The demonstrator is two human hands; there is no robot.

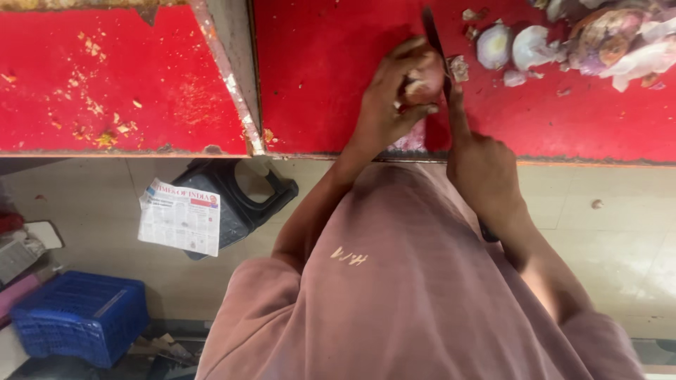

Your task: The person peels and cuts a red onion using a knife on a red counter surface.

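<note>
Red counter [127,77], crumb-strewn at left; below it a blue crate [81,317], a newspaper [179,217] on a black stool [260,193]. Left hand [394,98] clamped around an onion [426,77] on the counter. Right hand [482,165] closed on a knife [433,42], blade against the onion. Peeled onions and skins [577,42] far right.

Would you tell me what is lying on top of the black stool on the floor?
A folded newspaper lies over the black stool, covering its left part. The seat hole shows; whatever is beneath the paper is hidden.
</note>
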